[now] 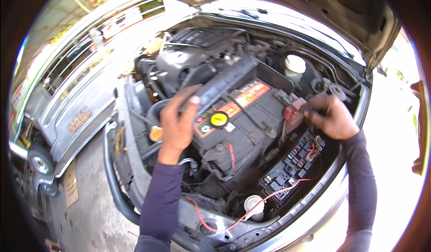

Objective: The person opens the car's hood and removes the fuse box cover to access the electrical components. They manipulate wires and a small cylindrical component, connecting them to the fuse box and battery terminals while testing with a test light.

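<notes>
A large black car battery (251, 113) with an orange and white label sits in the engine bay. A round yellow-and-black disc (219, 119) lies on its top. My left hand (178, 124) is at the battery's left side, its thumb and fingers closed about the near end of a long black side panel (229, 79); the fingertips behind it are partly hidden. At the battery's right corner, my right hand (331, 117) pinches a faded red terminal cover (294, 113) between thumb and bent fingers. Cables run beneath that cover.
An uncovered fuse box (292, 164) stands right of the battery. A loose red wire (233, 225) curves across the front, past a white cap (254, 205). The engine cover (188, 50), a white-capped reservoir (294, 65) and the raised hood (314, 9) surround the work area.
</notes>
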A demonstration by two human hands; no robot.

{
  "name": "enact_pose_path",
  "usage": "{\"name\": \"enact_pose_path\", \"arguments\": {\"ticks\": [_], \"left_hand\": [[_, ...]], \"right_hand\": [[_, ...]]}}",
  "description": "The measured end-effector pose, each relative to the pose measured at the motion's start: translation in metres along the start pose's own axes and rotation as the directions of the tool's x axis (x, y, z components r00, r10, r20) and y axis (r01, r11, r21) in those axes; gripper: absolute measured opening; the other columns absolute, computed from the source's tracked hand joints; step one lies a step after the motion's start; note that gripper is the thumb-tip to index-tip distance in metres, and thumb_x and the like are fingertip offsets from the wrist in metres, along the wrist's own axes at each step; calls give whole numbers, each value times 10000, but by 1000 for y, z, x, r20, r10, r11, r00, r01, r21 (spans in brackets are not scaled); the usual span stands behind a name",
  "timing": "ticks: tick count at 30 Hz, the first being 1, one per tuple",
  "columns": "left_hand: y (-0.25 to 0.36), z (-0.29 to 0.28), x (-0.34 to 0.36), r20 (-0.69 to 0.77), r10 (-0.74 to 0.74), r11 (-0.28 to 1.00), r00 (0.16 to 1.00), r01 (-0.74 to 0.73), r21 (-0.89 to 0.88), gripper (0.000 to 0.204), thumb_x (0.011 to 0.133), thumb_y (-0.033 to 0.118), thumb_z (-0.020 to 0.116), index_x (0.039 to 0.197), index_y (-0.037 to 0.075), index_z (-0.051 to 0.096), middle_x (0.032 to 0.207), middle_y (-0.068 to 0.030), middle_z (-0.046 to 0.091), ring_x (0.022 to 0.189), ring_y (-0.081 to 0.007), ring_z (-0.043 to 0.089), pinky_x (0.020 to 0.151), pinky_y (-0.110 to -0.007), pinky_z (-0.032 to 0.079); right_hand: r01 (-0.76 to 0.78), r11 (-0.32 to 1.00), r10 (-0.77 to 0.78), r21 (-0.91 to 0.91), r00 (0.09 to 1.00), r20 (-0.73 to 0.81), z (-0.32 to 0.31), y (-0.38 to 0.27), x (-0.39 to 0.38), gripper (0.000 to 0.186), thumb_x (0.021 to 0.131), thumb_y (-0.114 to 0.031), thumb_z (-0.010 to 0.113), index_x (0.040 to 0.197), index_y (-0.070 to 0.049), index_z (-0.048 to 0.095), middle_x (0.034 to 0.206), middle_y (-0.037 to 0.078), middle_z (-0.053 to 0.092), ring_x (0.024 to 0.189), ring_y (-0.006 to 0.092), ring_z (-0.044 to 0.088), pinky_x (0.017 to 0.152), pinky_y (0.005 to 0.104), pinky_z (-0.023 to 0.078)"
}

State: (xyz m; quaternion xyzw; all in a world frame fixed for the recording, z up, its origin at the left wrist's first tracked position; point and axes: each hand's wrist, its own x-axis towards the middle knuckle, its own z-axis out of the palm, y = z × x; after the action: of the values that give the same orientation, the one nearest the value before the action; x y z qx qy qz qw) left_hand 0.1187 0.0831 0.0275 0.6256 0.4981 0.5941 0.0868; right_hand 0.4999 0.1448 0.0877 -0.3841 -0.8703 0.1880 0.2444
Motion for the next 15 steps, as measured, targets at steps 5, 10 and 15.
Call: {"name": "enact_pose_path", "arguments": {"ticks": [5,10,15], "left_hand": [[-4,6,18,176,281,897,943,-324,302,364,969,334,666,1257,117,717,1297,-166,662,1167,-363,614,1074,-467,431],[-10,15,20,457,152,868,877,-339,362,474,935,393,673,1336,142,684,1415,-125,573,1231,-391,507,1098,-492,407],[1,10,4,440,-37,885,897,-175,432,602,919,394,701,1470,191,569,1597,-143,416,1472,-433,335,1175,-653,265]], "right_hand": [[68,954,-90,-293,994,-61,7,6,-2,217,771,-99,671,945,0,752,878,233,724,846,416,698,798,471,548],[81,928,-122,-364,988,-90,8,20,0,206,791,-125,670,940,-11,757,945,226,736,936,415,700,860,484,538],[51,931,-101,-361,988,-121,10,27,-2,188,804,-129,682,931,-10,752,912,230,724,910,430,688,831,493,532]]}}
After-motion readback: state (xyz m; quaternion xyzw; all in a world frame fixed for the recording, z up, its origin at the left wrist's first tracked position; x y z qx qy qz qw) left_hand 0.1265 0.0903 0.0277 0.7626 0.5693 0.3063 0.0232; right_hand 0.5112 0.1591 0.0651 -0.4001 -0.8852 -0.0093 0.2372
